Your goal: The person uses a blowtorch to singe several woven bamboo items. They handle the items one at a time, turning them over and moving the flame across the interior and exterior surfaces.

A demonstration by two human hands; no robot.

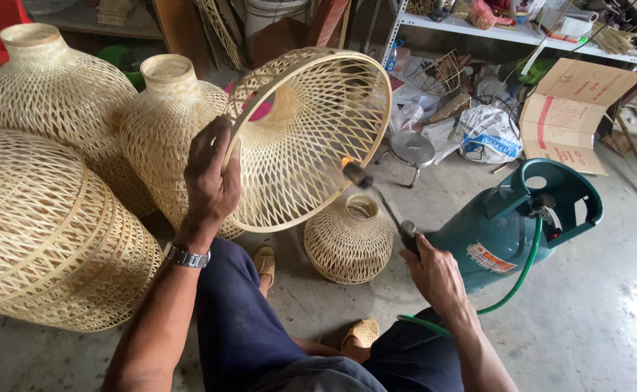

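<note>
Head view, near to far. Right hand (434, 274) is clamped on the handle of a gas torch (380, 199), whose lit tip sits just beside the weave. Left hand (211, 178) is closed over the rim of a woven bamboo shade (311, 138), held tilted above the knees. Judged light, springy, easily scorched or crushed; the stiff rim hoop is the place to grip. Beyond: a green gas cylinder (507, 229) and finished baskets (50, 225) on the floor.
</note>
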